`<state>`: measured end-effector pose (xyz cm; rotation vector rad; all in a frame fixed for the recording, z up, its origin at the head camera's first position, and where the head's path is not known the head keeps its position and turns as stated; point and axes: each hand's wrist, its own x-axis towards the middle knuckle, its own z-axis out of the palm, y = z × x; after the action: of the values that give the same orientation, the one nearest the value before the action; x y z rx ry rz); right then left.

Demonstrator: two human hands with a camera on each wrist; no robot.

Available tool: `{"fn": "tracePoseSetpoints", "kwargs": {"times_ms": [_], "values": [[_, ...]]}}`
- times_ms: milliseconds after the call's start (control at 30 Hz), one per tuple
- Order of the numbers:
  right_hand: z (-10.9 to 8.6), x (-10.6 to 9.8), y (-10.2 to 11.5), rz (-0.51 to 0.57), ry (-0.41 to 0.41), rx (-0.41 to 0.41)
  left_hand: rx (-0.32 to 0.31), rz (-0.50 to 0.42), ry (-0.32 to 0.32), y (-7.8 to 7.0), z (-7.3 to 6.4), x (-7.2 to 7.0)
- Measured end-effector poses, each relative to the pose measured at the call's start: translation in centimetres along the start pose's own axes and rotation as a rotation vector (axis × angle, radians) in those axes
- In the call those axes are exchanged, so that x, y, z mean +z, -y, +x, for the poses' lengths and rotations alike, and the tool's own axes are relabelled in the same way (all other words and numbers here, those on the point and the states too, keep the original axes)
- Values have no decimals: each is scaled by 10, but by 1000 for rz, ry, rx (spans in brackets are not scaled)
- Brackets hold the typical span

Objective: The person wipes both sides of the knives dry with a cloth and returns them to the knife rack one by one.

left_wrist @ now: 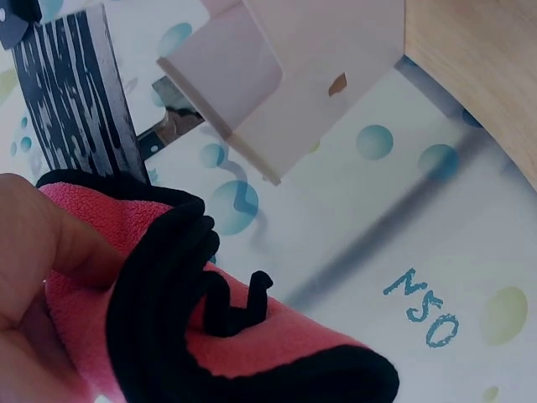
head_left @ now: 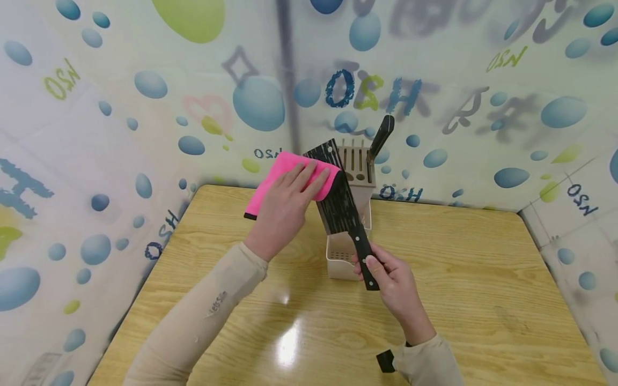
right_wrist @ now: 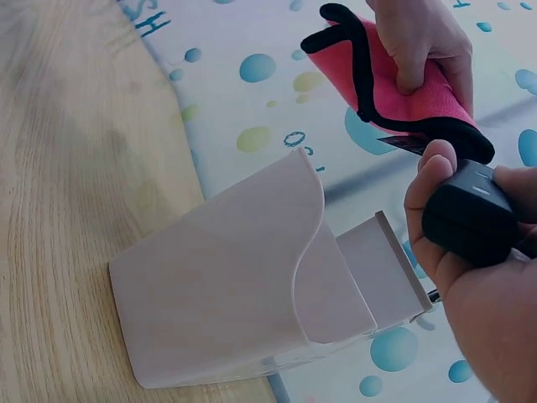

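Observation:
In the head view my right hand (head_left: 398, 284) grips the black riveted handle of a cleaver (head_left: 338, 214), its broad dark blade streaked with light marks and slanting up to the left. My left hand (head_left: 285, 209) holds a pink cloth (head_left: 265, 185) with black edging folded over the blade's upper part, fingers laid across it. The left wrist view shows the thumb (left_wrist: 75, 252) pressed into the cloth, with bare blade (left_wrist: 80, 92) beyond. From the right wrist, my fingers wrap the handle's butt end (right_wrist: 470, 214), and the cloth (right_wrist: 403, 88) hides most of the blade.
Behind the cleaver stands a beige knife holder (head_left: 363, 190) with a slotted top and an open front compartment (head_left: 343, 268). Another black-handled knife (head_left: 382, 136) stands in it. The wooden table (head_left: 473, 268) meets patterned walls at the back and sides.

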<state>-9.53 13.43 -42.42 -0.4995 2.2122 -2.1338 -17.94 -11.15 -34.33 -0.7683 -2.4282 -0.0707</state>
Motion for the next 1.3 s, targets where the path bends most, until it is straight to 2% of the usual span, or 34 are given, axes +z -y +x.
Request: {"fn": "tracePoseSetpoints", "kwargs": {"times_ms": [600, 933, 1167, 1300], "values": [[0, 1, -9, -3, 60, -61, -104, -25, -13, 18, 9, -4], [1, 2, -4, -34, 31, -26, -52, 36, 5, 10, 6, -1], [1, 2, -4, -43, 12, -39, -17, 33, 14, 3, 3, 1], [2, 2, -4, -40, 17, -44, -18, 21, 11, 3, 3, 1]]}}
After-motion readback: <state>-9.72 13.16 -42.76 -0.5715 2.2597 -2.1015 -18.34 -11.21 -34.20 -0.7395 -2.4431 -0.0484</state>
